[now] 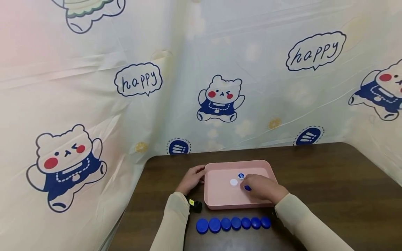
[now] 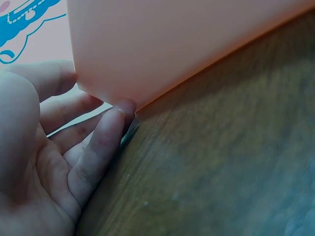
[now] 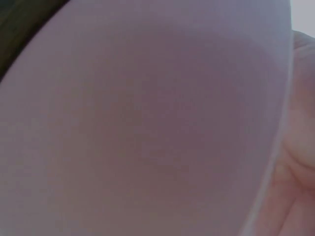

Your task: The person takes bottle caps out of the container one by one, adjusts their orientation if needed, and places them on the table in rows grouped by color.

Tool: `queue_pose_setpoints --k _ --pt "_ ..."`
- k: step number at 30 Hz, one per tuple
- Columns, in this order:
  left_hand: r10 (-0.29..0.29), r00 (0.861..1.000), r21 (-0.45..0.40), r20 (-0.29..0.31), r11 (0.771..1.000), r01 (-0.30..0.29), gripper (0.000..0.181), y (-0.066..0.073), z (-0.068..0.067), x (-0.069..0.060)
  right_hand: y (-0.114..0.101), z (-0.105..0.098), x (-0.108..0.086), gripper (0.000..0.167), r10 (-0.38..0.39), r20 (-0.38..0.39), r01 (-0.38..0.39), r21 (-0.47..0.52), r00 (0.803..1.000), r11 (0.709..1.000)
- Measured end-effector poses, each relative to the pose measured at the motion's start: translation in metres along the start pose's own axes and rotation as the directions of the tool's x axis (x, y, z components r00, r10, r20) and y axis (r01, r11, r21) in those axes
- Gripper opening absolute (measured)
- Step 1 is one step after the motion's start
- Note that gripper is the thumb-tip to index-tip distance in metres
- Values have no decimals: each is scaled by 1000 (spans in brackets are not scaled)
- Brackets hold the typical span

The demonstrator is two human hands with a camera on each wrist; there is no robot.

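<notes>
At the left side of the pink tray, my left hand holds its edge. The left wrist view shows that hand's thumb and fingers around one end of the tray's wall. Over the inside of the tray, my right hand pinches a blue round cap, partly hidden by the fingers. Just left of these fingers lie a white disc and a blue-and-white disc. In the right wrist view a blurred pink surface covers most of the picture, with part of the hand at the right edge.
Several blue round caps stand in a row in front of the tray on the dark wooden table. A black device with a yellow label sits at the left wrist. Printed cloth hangs behind the table.
</notes>
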State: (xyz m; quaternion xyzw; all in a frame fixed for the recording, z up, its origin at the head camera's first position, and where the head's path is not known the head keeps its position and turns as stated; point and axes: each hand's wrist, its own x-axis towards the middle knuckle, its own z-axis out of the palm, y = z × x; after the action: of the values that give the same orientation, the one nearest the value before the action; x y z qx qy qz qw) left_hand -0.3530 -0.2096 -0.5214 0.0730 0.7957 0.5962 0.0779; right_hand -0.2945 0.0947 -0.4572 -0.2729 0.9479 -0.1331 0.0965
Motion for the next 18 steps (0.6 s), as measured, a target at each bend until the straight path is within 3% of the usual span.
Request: queue_pose_setpoints --k 9,18 --pt "11 1000 5 2 1000 -11 42 -1 3 -1 8 3 1 22 -48 -67 43 -75 997 996" --pt "-13 1000 14 -18 1000 13 43 0 -1 -1 8 2 1 20 -17 -67 14 -34 998 999"
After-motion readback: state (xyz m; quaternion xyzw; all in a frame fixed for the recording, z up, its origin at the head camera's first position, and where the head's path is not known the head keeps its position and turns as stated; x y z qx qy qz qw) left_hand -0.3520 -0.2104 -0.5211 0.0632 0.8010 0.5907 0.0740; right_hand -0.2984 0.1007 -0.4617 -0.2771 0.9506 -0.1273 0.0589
